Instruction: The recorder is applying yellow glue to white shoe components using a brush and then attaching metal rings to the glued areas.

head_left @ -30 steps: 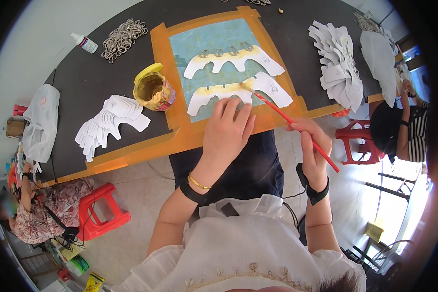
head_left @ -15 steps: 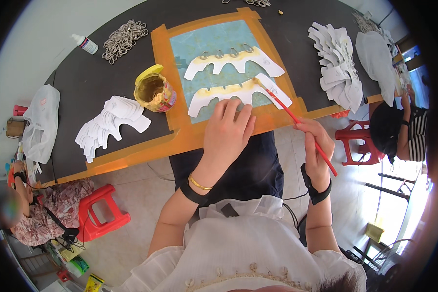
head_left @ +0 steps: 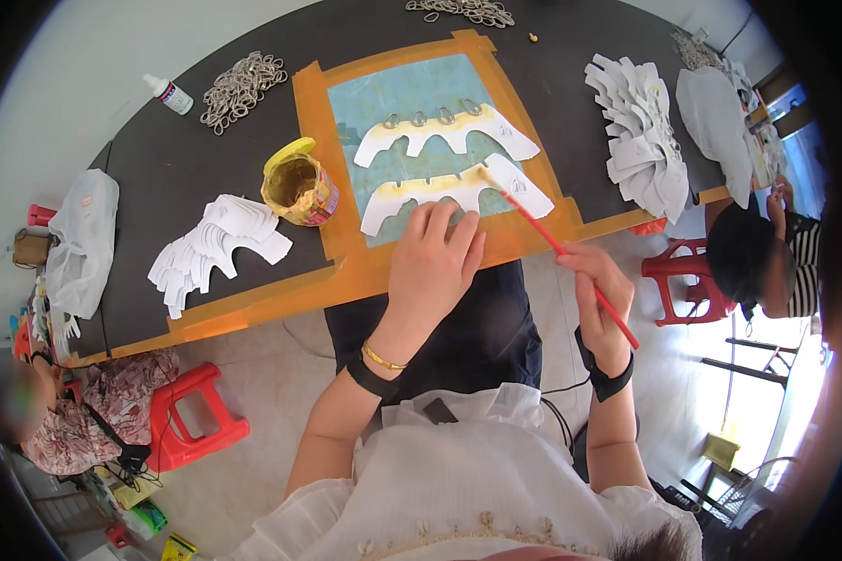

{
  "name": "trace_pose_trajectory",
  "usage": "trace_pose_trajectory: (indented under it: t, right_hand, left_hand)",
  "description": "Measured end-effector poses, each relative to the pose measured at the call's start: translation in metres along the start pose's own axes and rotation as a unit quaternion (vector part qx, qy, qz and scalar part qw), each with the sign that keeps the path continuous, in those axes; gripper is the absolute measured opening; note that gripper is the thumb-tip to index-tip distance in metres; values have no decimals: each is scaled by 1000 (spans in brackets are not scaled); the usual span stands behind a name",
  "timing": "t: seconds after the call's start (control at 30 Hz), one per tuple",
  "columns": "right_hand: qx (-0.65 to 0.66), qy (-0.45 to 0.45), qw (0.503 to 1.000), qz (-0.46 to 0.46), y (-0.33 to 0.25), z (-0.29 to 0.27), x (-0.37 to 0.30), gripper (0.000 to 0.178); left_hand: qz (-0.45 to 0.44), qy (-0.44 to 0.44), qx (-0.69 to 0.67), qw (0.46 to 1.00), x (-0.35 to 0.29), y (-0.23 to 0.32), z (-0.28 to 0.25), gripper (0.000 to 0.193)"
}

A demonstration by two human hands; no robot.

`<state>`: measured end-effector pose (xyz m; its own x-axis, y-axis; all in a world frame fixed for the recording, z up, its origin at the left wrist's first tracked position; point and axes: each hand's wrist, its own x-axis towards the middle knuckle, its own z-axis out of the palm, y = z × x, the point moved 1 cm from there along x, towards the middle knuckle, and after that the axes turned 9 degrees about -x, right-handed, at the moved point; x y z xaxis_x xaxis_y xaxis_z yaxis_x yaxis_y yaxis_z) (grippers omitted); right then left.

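Note:
My left hand (head_left: 432, 264) lies flat, fingers together, pressing the lower edge of a white cut-out piece (head_left: 458, 194) on a blue mat (head_left: 412, 103) taped in orange. That piece carries a yellow glue strip along its top edge. My right hand (head_left: 597, 292) grips a thin red-handled brush (head_left: 559, 251), whose tip touches the piece's upper right end. A second white piece (head_left: 449, 137) with several metal rings lies just beyond. An open yellow tin of glue (head_left: 299, 188) stands left of the mat.
A stack of white pieces (head_left: 213, 248) lies at the left, another stack (head_left: 642, 150) at the right. Metal ring heaps (head_left: 240, 85) and a small white bottle (head_left: 169, 94) sit far left. Red stools (head_left: 189, 421) stand on the floor. Other people sit at both table ends.
The brush tip has slid right along the near piece's glued edge, from its middle to its right end. My left hand has stayed put.

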<state>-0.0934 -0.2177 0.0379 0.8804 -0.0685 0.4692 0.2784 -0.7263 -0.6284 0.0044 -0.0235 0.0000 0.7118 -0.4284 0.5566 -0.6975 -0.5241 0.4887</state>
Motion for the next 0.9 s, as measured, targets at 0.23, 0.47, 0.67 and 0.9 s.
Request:
trace_pose_trajectory:
  t: [0.23, 0.47, 0.67, 0.9]
  right_hand:
    - [-6, 5, 1000, 15, -3, 2, 2, 20]
    - [8, -17, 1000, -7, -5, 5, 0, 21]
    - [10, 4, 1000, -21, -12, -2, -3, 19]
    - [22, 12, 999, -29, 1, -10, 0, 17]
  left_hand:
    - [4, 7, -2, 1000, 0, 2, -2, 23]
    - [18, 8, 4, 1000, -3, 0, 0, 21]
    - [19, 13, 7, 1000, -3, 2, 0, 20]
    - [24, 16, 15, 999, -5, 3, -3, 18]
